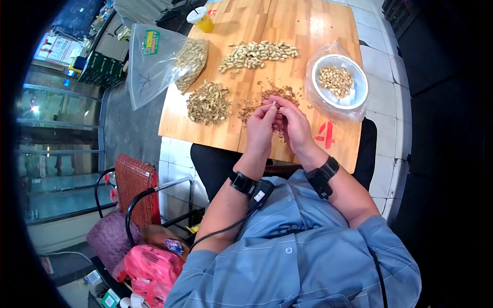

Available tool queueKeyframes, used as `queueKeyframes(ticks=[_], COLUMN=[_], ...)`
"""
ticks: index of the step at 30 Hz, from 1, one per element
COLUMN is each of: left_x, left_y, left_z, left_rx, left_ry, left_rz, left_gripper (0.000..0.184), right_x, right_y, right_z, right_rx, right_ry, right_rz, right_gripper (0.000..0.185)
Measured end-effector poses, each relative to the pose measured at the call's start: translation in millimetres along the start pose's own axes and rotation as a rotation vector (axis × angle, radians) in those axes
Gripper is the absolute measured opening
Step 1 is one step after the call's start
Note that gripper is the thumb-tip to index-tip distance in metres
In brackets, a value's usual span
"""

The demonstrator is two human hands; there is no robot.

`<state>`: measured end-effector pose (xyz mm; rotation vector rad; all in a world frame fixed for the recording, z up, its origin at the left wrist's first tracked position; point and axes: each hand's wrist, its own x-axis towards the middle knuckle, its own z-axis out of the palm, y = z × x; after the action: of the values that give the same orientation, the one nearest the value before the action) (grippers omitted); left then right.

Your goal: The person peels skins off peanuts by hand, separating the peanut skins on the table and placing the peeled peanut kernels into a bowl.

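My left hand (261, 126) and my right hand (296, 123) meet over the near part of the wooden table, fingers closed together. Between the fingertips shows a small pale peanut kernel (274, 104), pinched by both hands and partly hidden. Beneath and around them lie scattered reddish-brown peanut skins (281, 94). To the left is a heap of broken shells (208, 102). Beyond the hands spreads a pile of unshelled peanuts (257, 54). Off to the right, a white bowl (361, 97) lined with clear plastic holds peeled-looking kernels (336, 81).
A clear plastic bag (149, 77) with unshelled peanuts leans over the table's left edge. At the far left corner stands a cup of yellow drink (204, 21) with a straw. A red-backed chair (135, 187) and a pink bag (151, 272) are at lower left.
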<state>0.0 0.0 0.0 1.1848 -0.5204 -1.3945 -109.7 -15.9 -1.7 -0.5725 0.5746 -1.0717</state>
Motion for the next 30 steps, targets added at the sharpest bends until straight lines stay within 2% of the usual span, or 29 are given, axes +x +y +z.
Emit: queueKeyframes(ticks=[2,8,15,16,19,20,23,25,30], left_x=[-3,1,-6,-7,8,14,32,35,48], left_y=[7,-3,12,16,16,16,46,69,106], left_z=[3,1,-3,-7,-37,-48,-87,-106,-136], left_rx=[0.191,0.618,0.804,0.887,0.849,0.759,0.808,0.895,1.295], left_ry=[0.042,0.029,0.011,0.026,0.082,0.125,0.230,0.307,0.417], left_rz=[0.087,0.265,0.321,0.383,0.294,0.359,0.367,0.393,0.611], left_gripper=[0.013,0.013,0.013,0.013,0.014,0.015,0.014,0.018,0.029], right_x=[0,5,12,17,20,21,22,22,24], right_y=[3,6,3,7,8,6,1,-3,-11], right_z=[0,-13,-16,-23,-28,-28,-31,-30,-23], right_rx=[0.054,-0.084,-0.105,-0.138,-0.070,-0.083,-0.112,-0.110,-0.027], right_ry=[0.041,0.119,0.085,0.077,0.108,0.115,0.132,0.128,0.092], right_rz=[0.053,0.099,0.158,0.136,0.116,0.123,0.166,0.179,0.177], right_gripper=[0.038,0.036,0.038,0.035,0.030,0.029,0.030,0.031,0.032])
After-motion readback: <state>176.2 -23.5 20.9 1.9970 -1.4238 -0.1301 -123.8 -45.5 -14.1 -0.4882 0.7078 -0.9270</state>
